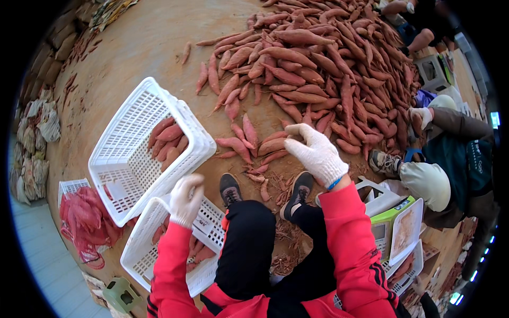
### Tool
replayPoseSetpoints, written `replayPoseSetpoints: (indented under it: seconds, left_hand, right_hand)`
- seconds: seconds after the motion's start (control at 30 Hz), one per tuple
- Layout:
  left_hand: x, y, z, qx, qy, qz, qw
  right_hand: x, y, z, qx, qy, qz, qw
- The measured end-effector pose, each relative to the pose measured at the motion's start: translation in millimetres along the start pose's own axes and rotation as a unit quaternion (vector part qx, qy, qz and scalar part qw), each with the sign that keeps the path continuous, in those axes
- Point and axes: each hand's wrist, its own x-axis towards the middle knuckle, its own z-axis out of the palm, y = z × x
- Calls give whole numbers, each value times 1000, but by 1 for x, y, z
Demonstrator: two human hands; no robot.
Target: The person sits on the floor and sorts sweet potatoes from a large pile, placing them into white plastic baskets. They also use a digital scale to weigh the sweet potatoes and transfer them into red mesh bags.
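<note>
White knitted gloves cover both my hands. My left hand (pixel 187 200) is over the rim of the nearer white plastic basket (pixel 137 242), its fingers curled; whether it holds anything I cannot tell. My right hand (pixel 317 152) is raised above the near edge of a large heap of sweet potatoes (pixel 302 75), fingers bent and apart, with nothing seen between them. A few loose sweet potatoes (pixel 238 147) lie on the floor in front of my shoes. Another white basket (pixel 119 171), tilted, stands at the left with several sweet potatoes (pixel 171 139) inside.
At the far left is a red mesh bag (pixel 85 218) of sweet potatoes. A green scale (pixel 383 230) stands to my right. Beside it a co-worker in a cap (pixel 425 185) reaches a gloved hand to the heap. Sacks (pixel 35 139) line the left side.
</note>
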Motion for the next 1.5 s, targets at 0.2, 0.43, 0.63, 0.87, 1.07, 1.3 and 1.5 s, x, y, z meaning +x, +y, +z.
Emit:
replayPoseSetpoints:
  seconds: [0.2, 0.43, 0.63, 0.87, 1.07, 1.3, 1.5]
  left_hand:
    - [106, -120, 140, 148, -164, -72, 973]
    - [119, -171, 209, 339, -267, -137, 892]
    - [108, -127, 209, 392, -274, -29, 878]
    - [33, -133, 180, -175, -218, -412, 867]
    - [4, -32, 99, -638, -159, -506, 558]
    - [-98, 32, -70, -631, -18, -380, 677]
    - [-302, 24, -206, -369, 329, -359, 792]
  right_hand:
    - [6, -14, -5, 32, 4, 8, 999]
    - [5, -22, -5, 53, -40, 36, 997]
    - [7, -15, -6, 43, -57, 17, 997]
    - [7, -11, 11, 53, -27, 2, 998]
    - [0, -2, -7, 10, 4, -22, 1000]
    - [-19, -8, -13, 141, -29, 123, 982]
    - [-41, 52, -40, 273, 5, 115, 955]
